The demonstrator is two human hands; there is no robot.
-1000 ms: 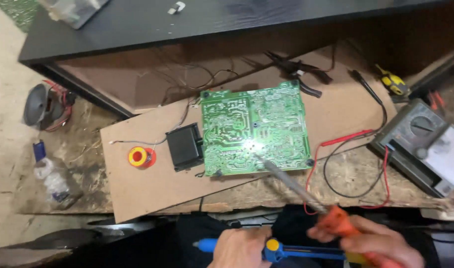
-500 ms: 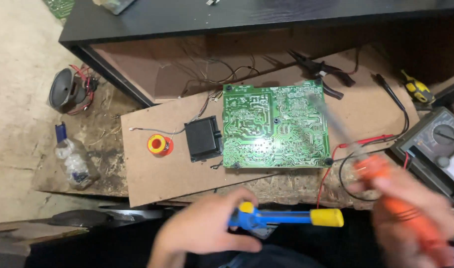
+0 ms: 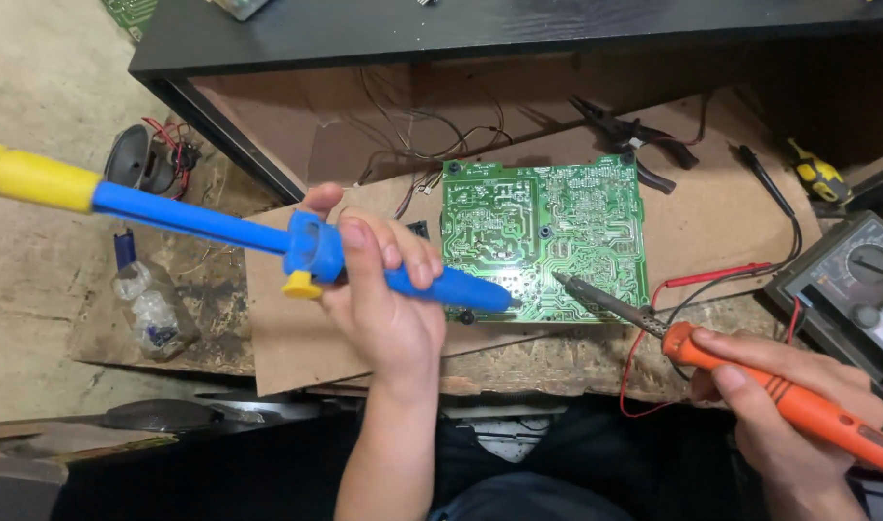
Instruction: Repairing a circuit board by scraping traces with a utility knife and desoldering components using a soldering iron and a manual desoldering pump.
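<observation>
Rough wooden bench w/ a sheet of brown cardboard (image 3: 692, 217) laid over it as a work mat; a dark shelf runs along the far edge. Flat on the cardboard, centre, sits a green circuit board (image 3: 543, 236), solder side up so the joints face you.

Your left hand (image 3: 383, 309) is closed around a blue desoldering pump (image 3: 268, 236), its yellow plunger end out to the far left and its nozzle angled down, just over the board's near-left edge, thumb by the yellow button.

Your right hand (image 3: 798, 400) is wrapped round the orange soldering iron (image 3: 750, 371), held like a pen; its metal tip sits at the board's near-right area — can't tell if it's touching.

An analog multimeter (image 3: 851, 280) is at the right, its red & black leads trailing across the mat. Pliers (image 3: 629, 140) lie beyond the board; a small speaker (image 3: 137, 164) is far left.
</observation>
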